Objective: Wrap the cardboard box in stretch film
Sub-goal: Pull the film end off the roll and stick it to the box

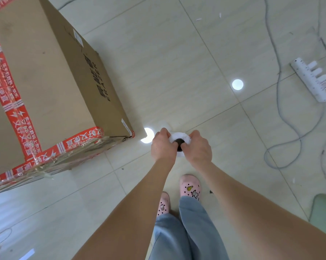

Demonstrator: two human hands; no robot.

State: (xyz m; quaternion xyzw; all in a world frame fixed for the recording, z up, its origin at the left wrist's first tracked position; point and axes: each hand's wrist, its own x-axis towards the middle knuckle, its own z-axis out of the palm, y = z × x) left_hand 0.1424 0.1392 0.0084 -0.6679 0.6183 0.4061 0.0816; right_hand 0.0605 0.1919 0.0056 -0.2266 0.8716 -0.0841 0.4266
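Observation:
A large cardboard box [45,87] with red printed tape stands on the tiled floor at the left. Clear stretch film clings in wrinkles along its near top edge. To the right of the box's near corner I hold a white roll of stretch film [180,138], upright, its dark core facing me. My left hand [163,145] grips the roll's left side and my right hand [197,149] grips its right side, fingers curled over the rim. A faint sheet of film runs from the roll toward the box corner.
A white power strip [311,81] with plugs lies at the right, and grey cables [286,109] trail over the floor around it. A green mat [323,209] sits at the right edge. My feet in pink clogs [190,186] stand just below the hands.

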